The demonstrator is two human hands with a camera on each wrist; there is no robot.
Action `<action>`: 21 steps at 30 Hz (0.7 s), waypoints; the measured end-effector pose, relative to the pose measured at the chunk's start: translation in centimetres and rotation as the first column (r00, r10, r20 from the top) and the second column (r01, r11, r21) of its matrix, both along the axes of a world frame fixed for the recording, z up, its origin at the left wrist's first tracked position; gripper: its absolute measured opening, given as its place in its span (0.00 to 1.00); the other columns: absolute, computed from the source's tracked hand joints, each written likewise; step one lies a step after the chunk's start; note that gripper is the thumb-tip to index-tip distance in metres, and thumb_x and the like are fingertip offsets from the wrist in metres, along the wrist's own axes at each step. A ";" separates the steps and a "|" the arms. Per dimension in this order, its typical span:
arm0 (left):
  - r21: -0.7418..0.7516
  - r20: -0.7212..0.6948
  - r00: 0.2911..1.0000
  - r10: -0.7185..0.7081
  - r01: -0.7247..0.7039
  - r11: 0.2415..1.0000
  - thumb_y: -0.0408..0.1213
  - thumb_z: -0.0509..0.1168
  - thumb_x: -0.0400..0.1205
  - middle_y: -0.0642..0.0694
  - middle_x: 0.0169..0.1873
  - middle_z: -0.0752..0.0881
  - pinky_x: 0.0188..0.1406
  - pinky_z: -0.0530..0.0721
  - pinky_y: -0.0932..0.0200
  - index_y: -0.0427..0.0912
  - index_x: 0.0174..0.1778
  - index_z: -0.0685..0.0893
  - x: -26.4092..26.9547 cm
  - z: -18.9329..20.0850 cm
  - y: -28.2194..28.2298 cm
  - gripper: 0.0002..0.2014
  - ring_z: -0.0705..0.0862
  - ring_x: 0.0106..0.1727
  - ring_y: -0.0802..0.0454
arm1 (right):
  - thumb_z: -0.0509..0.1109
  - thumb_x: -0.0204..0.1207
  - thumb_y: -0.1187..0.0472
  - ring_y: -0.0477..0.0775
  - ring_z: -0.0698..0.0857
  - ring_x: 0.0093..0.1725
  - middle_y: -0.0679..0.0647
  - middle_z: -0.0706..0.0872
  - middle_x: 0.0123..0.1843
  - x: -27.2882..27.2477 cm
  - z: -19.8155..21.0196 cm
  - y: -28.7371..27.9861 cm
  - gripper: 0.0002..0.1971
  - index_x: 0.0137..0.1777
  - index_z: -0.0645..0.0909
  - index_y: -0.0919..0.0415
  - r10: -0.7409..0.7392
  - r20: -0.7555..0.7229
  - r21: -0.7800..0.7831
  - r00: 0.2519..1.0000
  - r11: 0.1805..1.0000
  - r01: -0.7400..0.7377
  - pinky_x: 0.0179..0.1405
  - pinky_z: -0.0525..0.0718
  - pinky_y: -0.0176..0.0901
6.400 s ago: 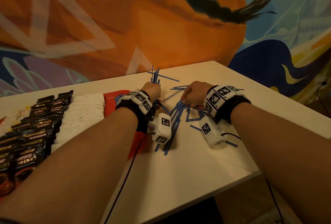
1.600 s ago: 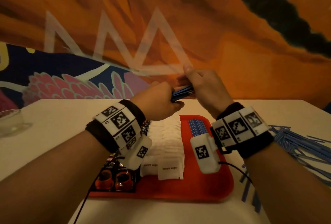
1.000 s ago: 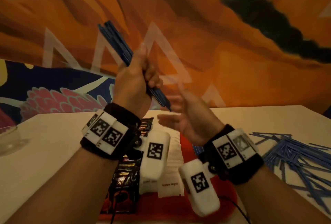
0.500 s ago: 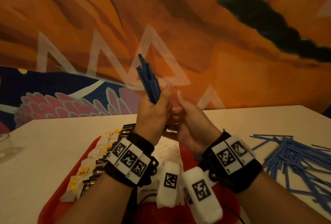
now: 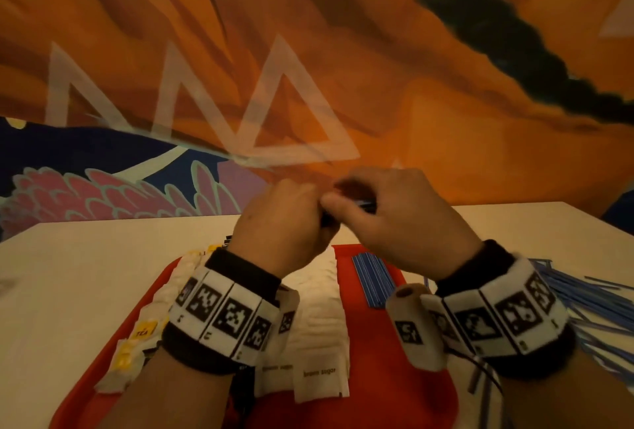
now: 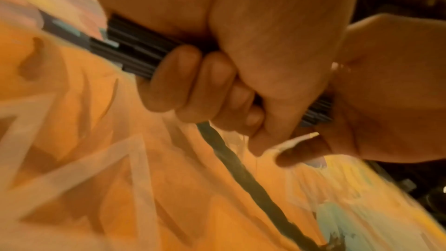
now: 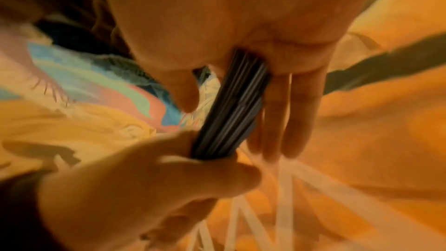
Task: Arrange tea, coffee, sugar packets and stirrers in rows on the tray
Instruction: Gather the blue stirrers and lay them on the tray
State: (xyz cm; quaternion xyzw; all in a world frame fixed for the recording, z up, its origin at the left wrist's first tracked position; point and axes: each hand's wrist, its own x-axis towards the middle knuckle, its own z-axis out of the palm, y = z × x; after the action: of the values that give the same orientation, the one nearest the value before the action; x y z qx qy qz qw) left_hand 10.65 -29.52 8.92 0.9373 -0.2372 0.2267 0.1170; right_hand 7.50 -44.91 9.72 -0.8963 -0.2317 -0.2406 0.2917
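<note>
A bundle of blue stirrers [image 5: 364, 204] is held level above the far end of the red tray [image 5: 394, 394]. My left hand [image 5: 284, 223] grips it, fingers [image 6: 193, 79] curled round the bundle [image 6: 135, 54]. My right hand [image 5: 394, 219] covers its other end. In the right wrist view that end of the bundle [image 7: 231, 112] sits against the palm, the fingers [image 7: 284, 117] lie straight beside it and the thumb stands slightly off. On the tray lie rows of tea packets [image 5: 137, 336], white sugar packets [image 5: 322, 325] and stirrers [image 5: 372, 277]. My left wrist hides the coffee row.
Several loose blue stirrers [image 5: 590, 308] lie in a heap on the white table [image 5: 85, 274] right of the tray. A painted wall [image 5: 343, 51] rises just behind the table's far edge.
The bundle stood upright in my left hand half a second ago; it has come down to level over the tray, and my right hand has closed in over its right end.
</note>
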 end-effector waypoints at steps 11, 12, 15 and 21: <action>0.071 -0.011 0.998 0.055 -0.054 0.996 0.40 0.68 0.80 0.53 0.39 0.76 0.33 0.77 0.55 0.48 0.55 0.73 -1.6 -0.4 -0.4 0.12 0.77 0.36 0.50 | 0.66 0.77 0.58 0.52 0.71 0.34 0.45 0.68 0.30 -0.2 -1.7 1.8 0.04 0.48 0.79 0.47 -0.300 0.152 -0.430 0.942 0.838 0.336 0.24 0.58 0.41; 0.070 0.013 0.998 0.058 -0.059 0.996 0.41 0.68 0.80 0.54 0.37 0.71 0.31 0.71 0.57 0.49 0.55 0.70 -1.7 -0.5 -0.4 0.14 0.74 0.35 0.51 | 0.65 0.78 0.56 0.52 0.71 0.33 0.46 0.68 0.29 0.0 -1.7 1.7 0.03 0.45 0.80 0.49 -0.311 0.147 -0.428 0.939 0.836 0.344 0.24 0.58 0.42; 0.029 0.084 0.996 0.010 -0.013 1.000 0.39 0.69 0.80 0.55 0.35 0.68 0.30 0.67 0.60 0.51 0.53 0.64 -1.7 -0.4 -0.3 0.18 0.72 0.34 0.52 | 0.63 0.78 0.55 0.55 0.74 0.33 0.48 0.71 0.29 0.7 -1.8 1.2 0.08 0.39 0.79 0.54 -0.331 0.147 -0.405 0.932 0.840 0.362 0.24 0.59 0.44; -0.135 0.048 0.942 -0.332 0.336 0.932 0.44 0.75 0.76 0.56 0.48 0.89 0.48 0.89 0.57 0.52 0.57 0.87 -1.6 1.3 1.5 0.14 0.87 0.46 0.60 | 0.63 0.80 0.46 0.61 0.80 0.33 0.51 0.76 0.29 3.0 -2.4 -1.6 0.16 0.34 0.77 0.54 -0.351 0.040 -0.306 0.936 0.887 0.346 0.29 0.69 0.46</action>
State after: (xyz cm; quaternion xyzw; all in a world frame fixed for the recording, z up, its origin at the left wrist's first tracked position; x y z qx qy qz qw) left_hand 9.01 -28.03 10.18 0.8699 -0.3778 0.2313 0.2168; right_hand 10.48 -46.52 7.29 -0.9595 -0.0996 -0.2428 0.1024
